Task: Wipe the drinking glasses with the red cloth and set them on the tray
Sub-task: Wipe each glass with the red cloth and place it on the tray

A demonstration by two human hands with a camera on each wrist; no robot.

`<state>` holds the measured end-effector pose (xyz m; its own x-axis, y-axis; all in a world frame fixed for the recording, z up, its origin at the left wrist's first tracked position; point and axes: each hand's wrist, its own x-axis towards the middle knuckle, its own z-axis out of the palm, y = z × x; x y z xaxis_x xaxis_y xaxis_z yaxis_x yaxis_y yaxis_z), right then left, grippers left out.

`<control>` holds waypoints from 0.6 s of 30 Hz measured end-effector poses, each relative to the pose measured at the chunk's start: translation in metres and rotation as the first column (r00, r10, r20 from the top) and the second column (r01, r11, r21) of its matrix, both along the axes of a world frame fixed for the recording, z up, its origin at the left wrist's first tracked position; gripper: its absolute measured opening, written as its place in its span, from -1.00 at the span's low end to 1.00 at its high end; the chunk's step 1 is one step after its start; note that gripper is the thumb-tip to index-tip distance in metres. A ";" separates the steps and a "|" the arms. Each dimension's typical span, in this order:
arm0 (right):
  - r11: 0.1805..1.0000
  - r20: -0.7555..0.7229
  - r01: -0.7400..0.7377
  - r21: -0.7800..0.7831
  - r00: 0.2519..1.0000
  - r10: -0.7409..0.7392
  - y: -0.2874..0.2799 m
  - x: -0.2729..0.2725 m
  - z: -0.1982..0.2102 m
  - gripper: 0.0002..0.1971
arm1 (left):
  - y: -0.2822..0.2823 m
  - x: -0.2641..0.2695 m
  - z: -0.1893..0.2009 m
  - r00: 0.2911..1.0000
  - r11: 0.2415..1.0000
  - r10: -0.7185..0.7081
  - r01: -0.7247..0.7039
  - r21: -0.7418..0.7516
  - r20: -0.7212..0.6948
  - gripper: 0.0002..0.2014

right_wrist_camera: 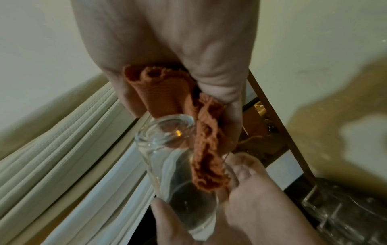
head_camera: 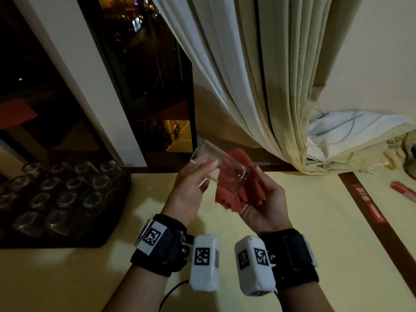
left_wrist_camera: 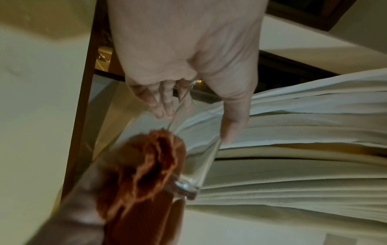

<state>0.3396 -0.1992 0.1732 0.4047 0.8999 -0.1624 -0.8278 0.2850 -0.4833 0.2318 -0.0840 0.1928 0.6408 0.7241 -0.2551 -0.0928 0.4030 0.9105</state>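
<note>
While the dark tray at the left of the head view carries rows of glasses, I have one glass raised over the desk at centre frame, tilted with its thick base toward the right. My left hand has its fingers and thumb curled round the mouth end, holding it firmly. Just right of that, my right hand cradles the bunched red cloth in its palm, fingers loosely curled round the folds, and the cloth touches the glass near the base. To do this wipe well, I judge I should wrap the cloth fully round the wall, turn the glass with the left hand against it, and keep pressure light since the rim looks thin. At the far right the curtain hangs close behind; I would keep the glass clear of it.
</note>
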 end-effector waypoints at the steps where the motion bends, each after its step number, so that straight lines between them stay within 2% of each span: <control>1: 1.000 0.010 0.012 0.007 1.000 -0.012 0.001 0.003 0.001 -0.52 | 0.004 -0.002 0.000 1.000 1.000 0.005 -0.005 0.003 0.010 -0.29; 3: 0.999 0.101 0.034 -0.004 0.994 -0.033 0.005 0.008 0.005 -0.49 | 0.011 -0.008 -0.001 0.999 0.999 0.005 -0.006 0.039 0.033 -0.36; 5: 0.996 0.273 0.064 -0.055 0.961 -0.047 0.008 0.009 0.008 -0.50 | 0.015 -0.012 -0.001 1.000 0.993 -0.009 0.007 0.121 0.022 -0.29; 7: 0.988 0.454 0.110 -0.107 0.889 -0.050 0.014 0.007 0.013 -0.51 | 0.018 -0.015 0.001 0.998 0.972 -0.052 0.061 0.228 -0.044 -0.23; 9: 0.978 0.578 0.151 -0.142 0.815 -0.042 0.019 0.004 0.021 -0.53 | 0.021 -0.019 0.005 0.989 0.946 -0.103 0.131 0.296 -0.110 -0.31; 11: 0.969 0.647 0.190 -0.156 0.761 -0.044 0.022 0.003 0.026 -0.60 | 0.022 -0.021 0.008 0.982 0.933 -0.139 0.172 0.317 -0.126 -0.35; 13: 0.966 0.682 0.214 -0.145 0.729 -0.059 0.023 0.002 0.028 -0.62 | 0.020 -0.021 0.009 0.989 0.924 -0.096 0.130 0.359 -0.110 -0.35; 16: 0.964 0.699 0.242 -0.110 0.709 -0.098 0.026 -0.001 0.029 -0.61 | 0.016 -0.017 0.010 0.998 0.890 0.012 0.017 0.456 -0.061 -0.43; 18: 0.959 0.689 0.251 -0.130 0.719 -0.095 0.027 -0.001 0.029 -0.63 | 0.016 -0.017 0.014 0.996 0.870 -0.002 0.046 0.490 -0.091 -0.45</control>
<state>0.3389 -0.1724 0.2021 0.6225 0.7813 0.0460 -0.2099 0.2233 -0.9519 0.2148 -0.0677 0.2064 0.6520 0.7545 0.0757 -0.0028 -0.0974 0.9952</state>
